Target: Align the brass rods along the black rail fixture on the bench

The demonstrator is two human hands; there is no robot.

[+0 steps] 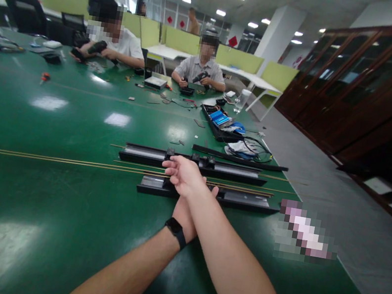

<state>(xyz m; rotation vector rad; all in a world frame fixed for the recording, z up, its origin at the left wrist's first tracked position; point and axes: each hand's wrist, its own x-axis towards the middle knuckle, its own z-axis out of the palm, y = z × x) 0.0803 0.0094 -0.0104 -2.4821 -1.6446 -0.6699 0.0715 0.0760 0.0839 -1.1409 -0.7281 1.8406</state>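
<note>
My arms are crossed over the green table, the right forearm lying over my left hand. A dark watch is on the left wrist. The left hand reaches to the near black rail; only a fingertip or two shows past the right forearm, and its grip is hidden. My right hand is above the near rail, fingers apart and loosely bent, pointing left, with nothing visible in it. Thin brass-coloured rods run left from under the hands. Behind lies a second black rail with small black blocks.
A thin black bar lies beyond the rails. Further back are a black tray with blue items, cables and a clear cup. Two people across the table hold power drills. A pixelated patch covers something at right.
</note>
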